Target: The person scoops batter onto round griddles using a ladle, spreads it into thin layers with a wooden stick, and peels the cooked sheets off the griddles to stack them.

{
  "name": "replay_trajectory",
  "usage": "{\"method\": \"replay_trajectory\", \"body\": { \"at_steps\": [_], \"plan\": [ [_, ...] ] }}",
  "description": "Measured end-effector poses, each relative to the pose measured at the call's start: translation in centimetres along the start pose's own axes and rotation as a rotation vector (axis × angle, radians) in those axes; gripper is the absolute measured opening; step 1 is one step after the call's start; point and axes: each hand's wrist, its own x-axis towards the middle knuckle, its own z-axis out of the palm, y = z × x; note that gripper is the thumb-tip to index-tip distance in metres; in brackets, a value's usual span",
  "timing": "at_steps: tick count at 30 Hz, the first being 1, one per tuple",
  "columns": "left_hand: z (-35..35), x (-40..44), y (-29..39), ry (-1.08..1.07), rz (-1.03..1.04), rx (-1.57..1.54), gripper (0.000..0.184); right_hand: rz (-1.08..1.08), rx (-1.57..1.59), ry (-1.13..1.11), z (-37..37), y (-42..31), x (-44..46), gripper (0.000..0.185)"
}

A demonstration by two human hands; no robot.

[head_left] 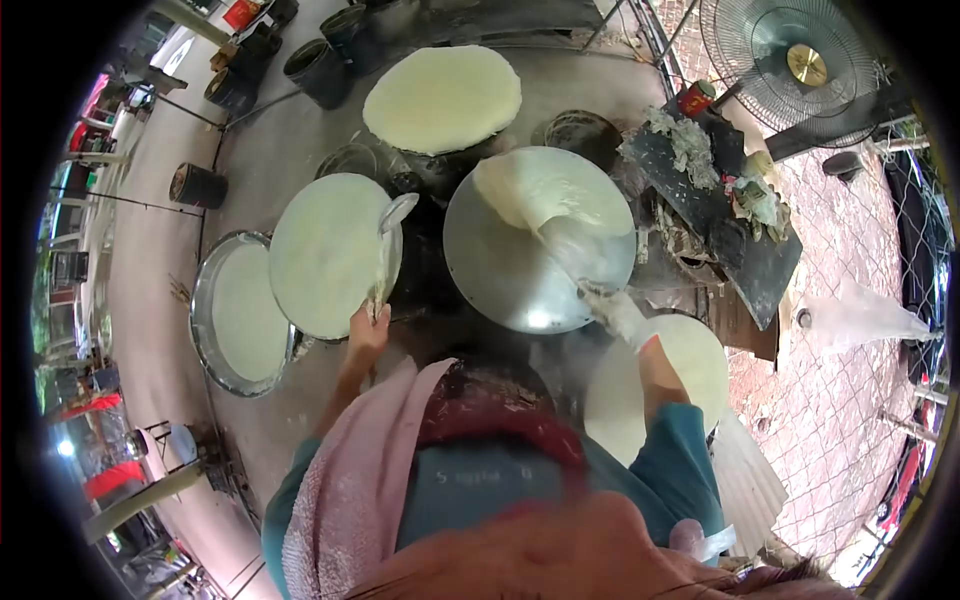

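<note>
- Grey concrete floor (160,265), brick paving (800,400) beyond it at right.
- Round metal griddle (490,270) at centre; creamy batter (570,190) on its far part, bare shiny metal nearer the person.
- Right hand (655,365) closed round the crusted handle of a spreading tool (615,310); its working end blurred, over the griddle.
- Left hand (371,332) gripping a ladle (397,213) upright in view, bowl at the far end, over the right side of a pale round disc (330,260). Batter or sheet: cannot tell.
- Wide metal basin (200,330) left of that, pale contents.
- Another pale disc (443,98) beyond; one more (695,365) under the right forearm.
- Black buckets (320,75) far left; standing fan (800,65) far right.
</note>
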Motion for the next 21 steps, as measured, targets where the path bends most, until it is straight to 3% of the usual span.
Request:
{"method": "replay_trajectory", "body": {
  "at_steps": [2, 5, 7, 10, 13, 15, 17, 18, 21],
  "plan": [
    [-0.5, -0.5, 0.7, -0.011, -0.002, -0.004, 0.02, -0.143, -0.02, -0.08, -1.6, 1.6, 0.9, 0.032],
    [-0.9, -0.5, 3.1, -0.03, -0.056, 0.026, 0.021, -0.184, -0.035, 0.13, -4.8, -0.6, 2.6, 0.032],
    [-0.3, 0.9, 3.9, 0.021, -0.051, 0.105, 0.022, -0.204, -0.113, 0.125, -5.2, -1.8, 3.4, 0.033],
    [1.1, 3.7, 3.9, 0.05, 0.169, 0.275, 0.025, -0.128, -0.284, -0.066, -3.6, -1.5, 4.4, 0.035],
    [2.5, 6.6, 4.4, -0.054, 0.118, 0.341, 0.027, -0.289, -0.419, 0.0, -4.2, 1.8, 2.5, 0.036],
    [3.7, 8.7, 4.4, -0.114, 0.171, 0.507, 0.025, -0.533, -0.38, -0.07, -6.1, 2.5, 2.1, 0.039],
    [4.5, 9.8, 4.9, -0.156, 0.206, 0.597, 0.024, -0.366, 0.036, 0.02, -7.0, 1.3, 1.7, 0.042],
    [4.7, 10.0, 5.8, -0.165, 0.214, 0.603, 0.023, -0.197, -0.076, 0.174, -6.9, -0.1, 2.3, 0.043],
    [4.6, 8.9, 6.4, -0.195, 0.22, 0.697, 0.02, -0.502, -0.385, 0.002, -5.1, -1.1, 4.4, 0.043]
  ]
}}
